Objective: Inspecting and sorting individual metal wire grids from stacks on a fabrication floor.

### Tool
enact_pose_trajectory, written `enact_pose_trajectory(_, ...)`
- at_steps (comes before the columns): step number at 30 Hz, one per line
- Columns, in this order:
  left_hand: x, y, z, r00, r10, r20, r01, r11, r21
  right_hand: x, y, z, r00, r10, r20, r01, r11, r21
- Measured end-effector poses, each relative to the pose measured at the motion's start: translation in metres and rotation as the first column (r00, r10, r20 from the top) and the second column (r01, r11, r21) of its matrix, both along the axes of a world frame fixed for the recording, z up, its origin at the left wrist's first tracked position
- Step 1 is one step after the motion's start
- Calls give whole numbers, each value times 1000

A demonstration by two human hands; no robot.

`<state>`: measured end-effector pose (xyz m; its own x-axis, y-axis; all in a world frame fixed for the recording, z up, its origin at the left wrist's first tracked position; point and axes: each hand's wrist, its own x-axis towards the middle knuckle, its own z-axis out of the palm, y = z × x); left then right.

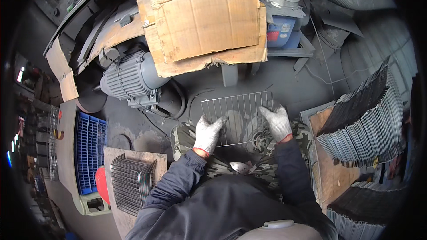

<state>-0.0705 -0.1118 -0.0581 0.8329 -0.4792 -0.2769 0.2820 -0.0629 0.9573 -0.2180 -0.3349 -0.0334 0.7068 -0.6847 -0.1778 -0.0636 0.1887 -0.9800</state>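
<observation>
Between my two gloved hands a wire rack [240, 120] is held up over my lap, a thin rectangular frame with several parallel rods. My left hand [209, 132], in a whitish knit glove with a red cuff, grips the rack's left side with the thumb toward the middle. On the opposite side my right hand [276, 122], gloved the same way, closes on the rack's right edge, its thumb pointing inward. The far edge of the rack lies beyond both hands, above the dark floor.
A tall stack of wire racks [364, 120] stands on a wooden board [331, 169] at my right. More racks [131, 180] sit on a board at my left, near a blue plastic crate [91, 151]. Ahead are a grey electric motor [129, 75] and cardboard sheets [209, 22].
</observation>
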Motion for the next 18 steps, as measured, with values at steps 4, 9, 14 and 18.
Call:
enact_pose_trajectory(4, 14, -30, 4, 985, -132, -113, 135, 991, 21, -10, -29, -25, 996, -62, -59, 63, 998, 8)
enact_pose_trajectory(9, 25, -65, -5, 961, -245, -128, 244, 969, -30, -14, -43, -15, 984, -180, -8, 180, 984, -6)
enact_pose_trajectory(14, 39, -55, -23, 989, -123, -88, 112, 987, -113, 19, -38, -19, 985, -171, 18, 172, 985, -30)
enact_pose_trajectory(18, 65, -6, 0, 970, -33, -242, 32, 999, -8, 68, -7, -3, 997, 12, -76, -5, 996, 90)
